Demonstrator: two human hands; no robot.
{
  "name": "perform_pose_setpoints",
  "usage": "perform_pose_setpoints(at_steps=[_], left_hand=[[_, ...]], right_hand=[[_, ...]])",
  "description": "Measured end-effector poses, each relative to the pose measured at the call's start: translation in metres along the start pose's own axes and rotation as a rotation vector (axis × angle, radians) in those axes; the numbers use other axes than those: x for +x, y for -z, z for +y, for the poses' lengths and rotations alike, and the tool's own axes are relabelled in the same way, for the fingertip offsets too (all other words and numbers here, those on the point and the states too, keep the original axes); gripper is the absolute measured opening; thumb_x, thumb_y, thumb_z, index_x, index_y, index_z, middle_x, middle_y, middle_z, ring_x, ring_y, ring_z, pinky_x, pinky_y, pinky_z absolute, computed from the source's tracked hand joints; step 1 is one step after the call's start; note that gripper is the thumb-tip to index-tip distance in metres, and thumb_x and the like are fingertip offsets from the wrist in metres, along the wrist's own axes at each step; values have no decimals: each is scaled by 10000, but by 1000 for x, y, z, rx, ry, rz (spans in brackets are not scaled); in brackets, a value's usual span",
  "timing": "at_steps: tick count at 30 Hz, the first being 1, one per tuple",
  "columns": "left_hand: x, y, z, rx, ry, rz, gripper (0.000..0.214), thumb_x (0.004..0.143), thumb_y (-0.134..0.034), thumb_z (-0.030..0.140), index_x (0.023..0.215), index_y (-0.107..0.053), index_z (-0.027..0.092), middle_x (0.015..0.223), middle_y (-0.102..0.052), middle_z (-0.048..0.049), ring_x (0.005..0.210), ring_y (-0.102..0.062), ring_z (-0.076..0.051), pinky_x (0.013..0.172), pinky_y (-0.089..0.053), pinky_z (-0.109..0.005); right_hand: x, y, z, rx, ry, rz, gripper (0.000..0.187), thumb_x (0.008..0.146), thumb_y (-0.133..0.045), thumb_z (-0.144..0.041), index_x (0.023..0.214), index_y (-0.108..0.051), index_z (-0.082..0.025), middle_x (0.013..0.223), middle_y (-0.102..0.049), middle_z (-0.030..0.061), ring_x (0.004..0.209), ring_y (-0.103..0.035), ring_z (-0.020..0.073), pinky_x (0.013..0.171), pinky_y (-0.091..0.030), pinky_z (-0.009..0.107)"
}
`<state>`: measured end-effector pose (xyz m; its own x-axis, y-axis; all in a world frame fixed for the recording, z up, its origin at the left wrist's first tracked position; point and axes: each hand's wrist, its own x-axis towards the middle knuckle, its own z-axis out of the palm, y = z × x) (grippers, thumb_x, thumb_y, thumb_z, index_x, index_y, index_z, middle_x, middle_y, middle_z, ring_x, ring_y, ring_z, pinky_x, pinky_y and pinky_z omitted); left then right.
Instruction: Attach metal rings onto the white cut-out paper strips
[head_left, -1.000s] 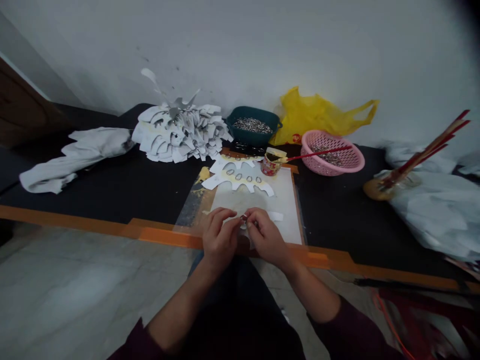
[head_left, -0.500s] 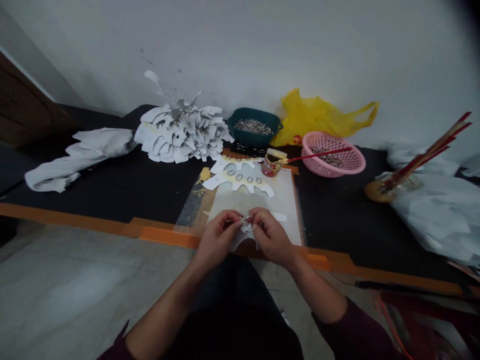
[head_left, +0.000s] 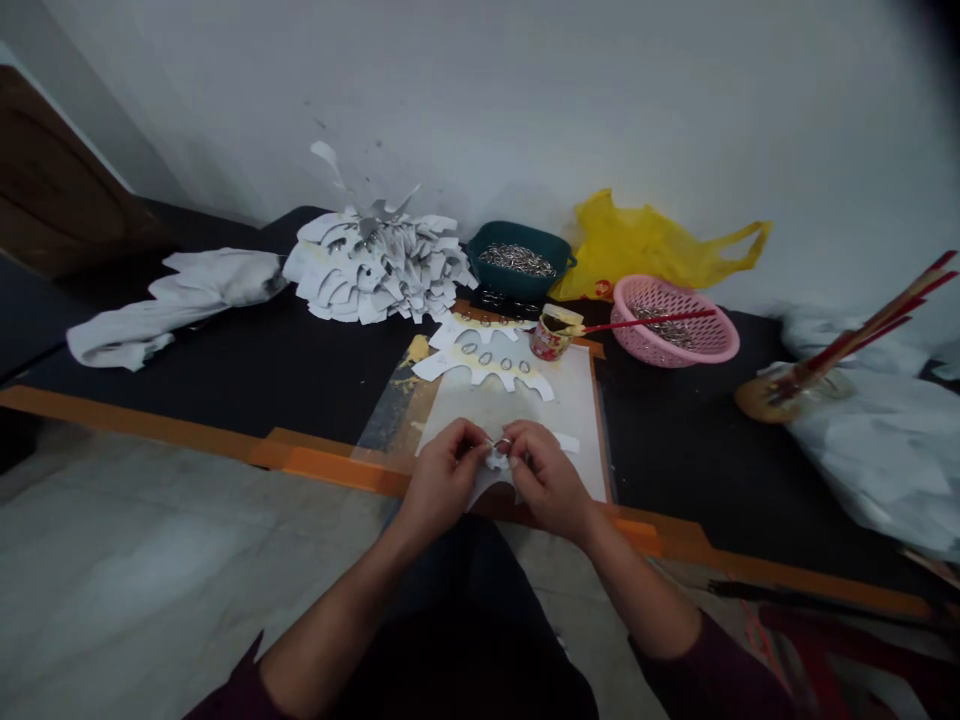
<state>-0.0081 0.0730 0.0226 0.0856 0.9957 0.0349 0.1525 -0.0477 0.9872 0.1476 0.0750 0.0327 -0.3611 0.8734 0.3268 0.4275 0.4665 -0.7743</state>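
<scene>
**The view has dipped slightly since a moment ago, while both hands stay together over one small metal ring [head_left: 504, 441].**

The left hand [head_left: 442, 482] and right hand [head_left: 547, 482] are both closed to a pinch at the ring, with one white paper cutout [head_left: 489, 486] hanging beneath them at the near end of a white board [head_left: 577, 420]. Four rings sit on one scalloped paper strip [head_left: 486, 362] ahead of the hands. Beyond lie one heap of paper cutouts [head_left: 379, 270], one green basket [head_left: 517, 285] of rings, one pink basket [head_left: 675, 345], one glue jar [head_left: 551, 338] holding one red-handled brush [head_left: 645, 321], and one yellow plastic bag [head_left: 645, 250]. The black tabletop [head_left: 225, 375] has orange tape [head_left: 337, 470] along its front edge, above a stone floor [head_left: 150, 540], against a white wall [head_left: 525, 100].
</scene>
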Motion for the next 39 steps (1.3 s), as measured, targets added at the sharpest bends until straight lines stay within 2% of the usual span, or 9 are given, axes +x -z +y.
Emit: perform_pose_setpoints(at_steps=[11, 16, 19, 23, 27, 30, 32, 35, 39], left_hand=[[-5, -2, 4, 144, -19, 38, 29, 774, -498, 201, 751, -508, 187, 753, -590, -5, 694, -535, -136, 632, -402, -251], [-6, 0, 9, 103, -17, 19, 60, 765, -518, 227, 726, -496, 186, 749, -586, -7, 675, -527, -131, 611, -396, -247], [-4, -2, 8, -46, 54, 31, 131, 731, -569, 258, 704, -463, 186, 713, -571, 6, 648, -519, -121, 600, -399, -243], [-1, -8, 10, -363, 144, 63, 305, 665, -631, 206, 696, -328, 204, 662, -551, 53, 588, -496, -83, 575, -387, -213], [-6, -13, 27, -555, 227, 59, 355, 624, -656, 174, 711, -313, 205, 629, -542, 72, 555, -484, -63, 553, -369, -191], [-14, -14, 41, -723, 382, -20, 387, 581, -677, 189, 725, -319, 208, 651, -563, 59, 536, -503, -74, 521, -373, -197], [-16, -14, 40, -772, 477, -52, 392, 572, -675, 208, 745, -323, 214, 658, -563, 55, 511, -506, -84, 494, -376, -207], [-11, -13, 22, -592, 425, 46, 343, 605, -638, 215, 752, -328, 215, 646, -536, 62, 495, -489, -85, 495, -382, -218], [2, -5, -10, -1, 101, 200, 192, 690, -561, 192, 758, -382, 205, 672, -519, 38, 608, -520, -114, 586, -390, -244]], right_hand=[[1, 4, 1, -133, -41, -43, 129, 730, -437, -87, 707, -419, -213, 854, -569, 23, 918, -497, 188, 847, -324, 373], [3, 9, -5, -165, -53, -67, 127, 724, -441, -88, 703, -415, -211, 858, -569, 24, 896, -499, 184, 841, -318, 365], [4, 11, -6, -186, -74, -69, 127, 709, -438, -85, 696, -420, -210, 829, -565, 22, 852, -502, 179, 818, -328, 353], [5, 15, -9, -246, -105, -75, 132, 693, -426, -80, 661, -412, -207, 789, -565, 22, 810, -500, 175, 778, -334, 334], [4, 26, -35, -448, -86, -44, 132, 690, -426, -73, 669, -427, -204, 772, -552, 26, 821, -494, 189, 808, -302, 367], [4, 36, -58, -620, -4, -49, 140, 678, -449, -69, 718, -465, -202, 821, -557, 42, 894, -482, 217, 855, -263, 404], [7, 36, -61, -698, 32, -93, 148, 662, -462, -67, 717, -480, -203, 800, -553, 46, 904, -475, 231, 852, -252, 416], [13, 23, -43, -727, 11, -145, 143, 657, -463, -57, 684, -491, -194, 754, -553, 53, 878, -471, 233, 830, -243, 424], [20, -8, -2, -646, -93, -136, 101, 751, -459, -126, 714, -532, -184, 828, -555, 62, 879, -453, 221, 797, -257, 405]])
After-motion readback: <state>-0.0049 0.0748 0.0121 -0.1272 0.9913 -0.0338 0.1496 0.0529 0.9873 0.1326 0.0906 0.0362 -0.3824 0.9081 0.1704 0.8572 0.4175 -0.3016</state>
